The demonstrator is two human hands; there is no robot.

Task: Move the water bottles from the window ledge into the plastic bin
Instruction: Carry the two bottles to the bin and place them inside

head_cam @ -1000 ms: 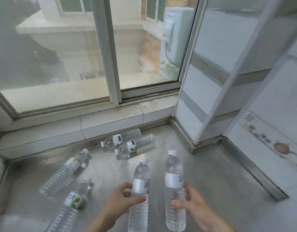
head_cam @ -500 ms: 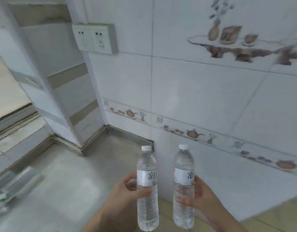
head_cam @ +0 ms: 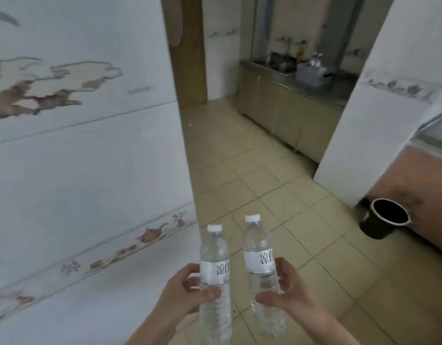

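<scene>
Fingers (head_cam: 190,270) of the left hand (head_cam: 182,292) are curled around the left water bottle (head_cam: 215,275), with the thumb pressed across its front below the label; the fingertips behind the bottle are hidden. The bottle is held upright with its white cap on, and its base is cut off by the lower frame edge. To the left, a tiled wall (head_cam: 78,170) with a blurred decorative border is seen. The right water bottle (head_cam: 261,265) is held upright, capped, just beside the first without touching it. It is clasped at mid-body by the right hand (head_cam: 287,292), thumb in front and fingers wrapped behind. A beige tiled floor (head_cam: 277,183) is seen beyond. At far right, a dark round container (head_cam: 381,221) stands on the floor. In the distance, a light-coloured bin-like object (head_cam: 312,73) is noted on a counter (head_cam: 289,105); its contents cannot be made out.
</scene>
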